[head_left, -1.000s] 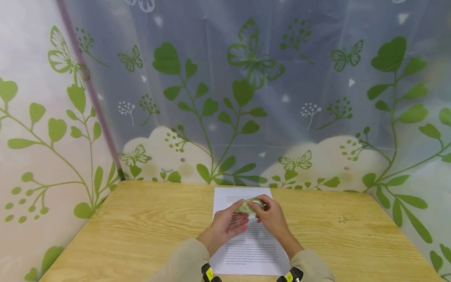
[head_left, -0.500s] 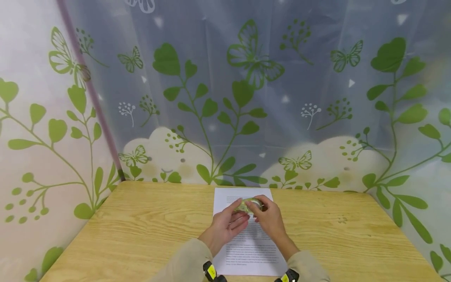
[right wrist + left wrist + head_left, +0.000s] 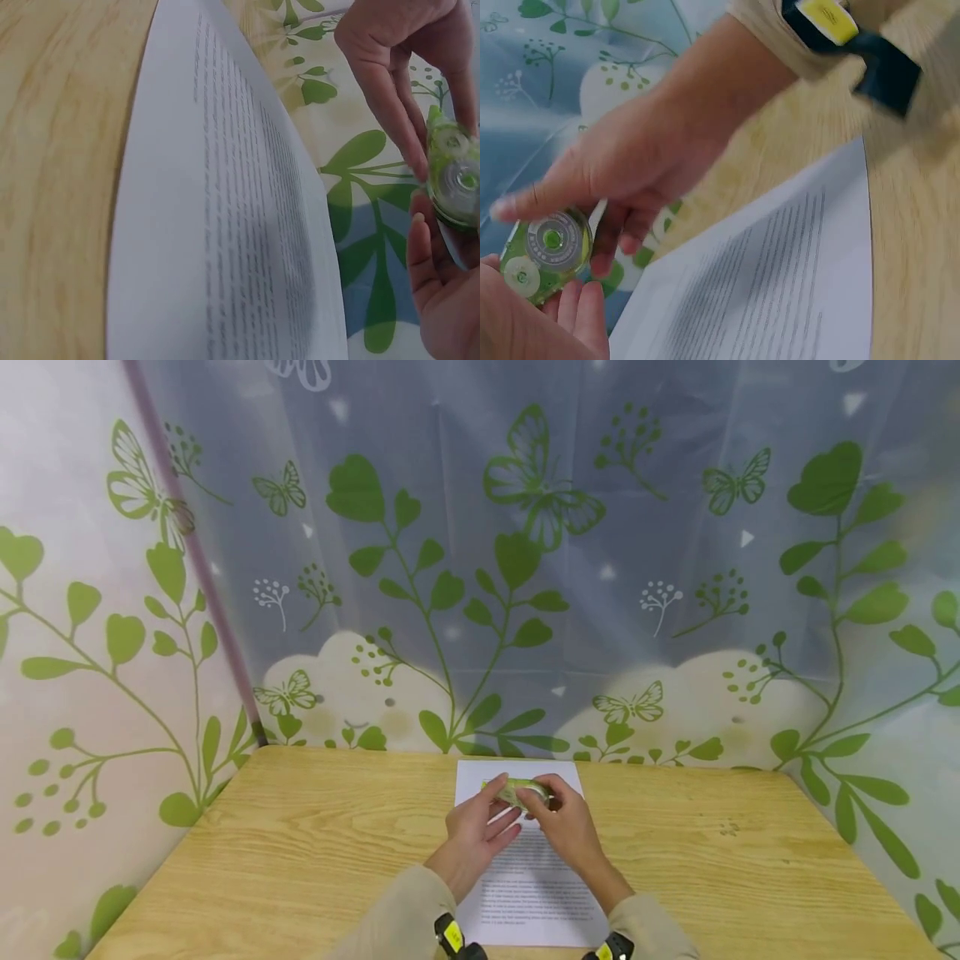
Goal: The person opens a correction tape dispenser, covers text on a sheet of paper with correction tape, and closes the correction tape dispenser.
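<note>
A green, clear-bodied correction tape (image 3: 516,792) is held between both hands over a printed sheet of paper (image 3: 528,893). My right hand (image 3: 576,831) grips its rounded right end, thumb lying across the front. At the other end, my left hand (image 3: 468,835) pinches it with thumb and fingers near the green tip, its lower fingers spread loose beneath. In the left wrist view, the dispenser (image 3: 553,239) shows its large grey reel and a smaller white wheel. The right wrist view catches the same correction tape (image 3: 459,180) at its edge, with the green tip pointing up.
The sheet lies flat on a light wooden table (image 3: 337,827), its printed lines facing up. Behind and at both sides hang curtains (image 3: 480,610) with green leaves and butterflies. Black and yellow straps (image 3: 452,935) sit on both wrists over beige sleeves.
Both hands and the correction tape have shifted slightly left. The left thumb has moved up and back along the dispenser, and a green end now shows left of it.
</note>
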`<state>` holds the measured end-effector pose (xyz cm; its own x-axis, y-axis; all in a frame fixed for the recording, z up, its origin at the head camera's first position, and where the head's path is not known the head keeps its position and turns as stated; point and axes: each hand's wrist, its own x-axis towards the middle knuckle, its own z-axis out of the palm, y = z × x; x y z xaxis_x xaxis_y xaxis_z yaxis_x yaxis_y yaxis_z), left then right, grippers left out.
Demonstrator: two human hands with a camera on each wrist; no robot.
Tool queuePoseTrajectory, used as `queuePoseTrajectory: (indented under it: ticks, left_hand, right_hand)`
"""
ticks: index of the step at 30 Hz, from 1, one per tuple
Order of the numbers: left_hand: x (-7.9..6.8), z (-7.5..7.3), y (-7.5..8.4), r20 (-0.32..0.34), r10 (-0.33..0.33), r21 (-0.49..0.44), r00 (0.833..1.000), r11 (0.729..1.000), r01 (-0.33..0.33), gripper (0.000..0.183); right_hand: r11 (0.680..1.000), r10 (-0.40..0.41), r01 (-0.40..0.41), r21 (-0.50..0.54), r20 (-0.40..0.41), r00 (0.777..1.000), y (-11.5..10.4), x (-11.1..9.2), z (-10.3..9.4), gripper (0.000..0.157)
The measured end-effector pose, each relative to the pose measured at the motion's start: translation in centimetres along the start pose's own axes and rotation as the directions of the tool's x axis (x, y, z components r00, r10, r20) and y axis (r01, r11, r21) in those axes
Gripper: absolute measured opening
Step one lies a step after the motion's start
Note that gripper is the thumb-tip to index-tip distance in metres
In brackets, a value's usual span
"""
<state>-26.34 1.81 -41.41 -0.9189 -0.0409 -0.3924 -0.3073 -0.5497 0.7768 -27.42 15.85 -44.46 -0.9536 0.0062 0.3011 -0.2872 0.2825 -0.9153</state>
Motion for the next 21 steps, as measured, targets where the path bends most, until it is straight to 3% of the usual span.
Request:
queuePoseTrajectory:
  ticks: [5, 12, 21]
  left_hand:
    - [0.7, -0.7, 1.1, -0.043, 0.055, 0.052, 0.998, 0.997, -0.052, 0.060]
    - [2.0, -2.4, 3.2, -0.106, 0.138, 0.106, 0.985, 0.986, -0.127, 0.045]
    - [3.8, -4.9, 5.4, -0.049, 0.223, 0.264, 0.974, 0.943, -0.202, 0.054]
  right_hand:
    - [0.999, -0.016, 0.018, -0.048, 0.039, 0.999, -0.3, 0.1, -0.9, 0.029]
    - [1.000, 0.007, -0.007, -0.031, 0.007, 1.000, 0.0, 0.5, -3.4, 0.033]
    - [0.973, 0.007, -0.002, -0.231, 0.024, 1.000, 0.7, 0.5, -6.7, 0.050]
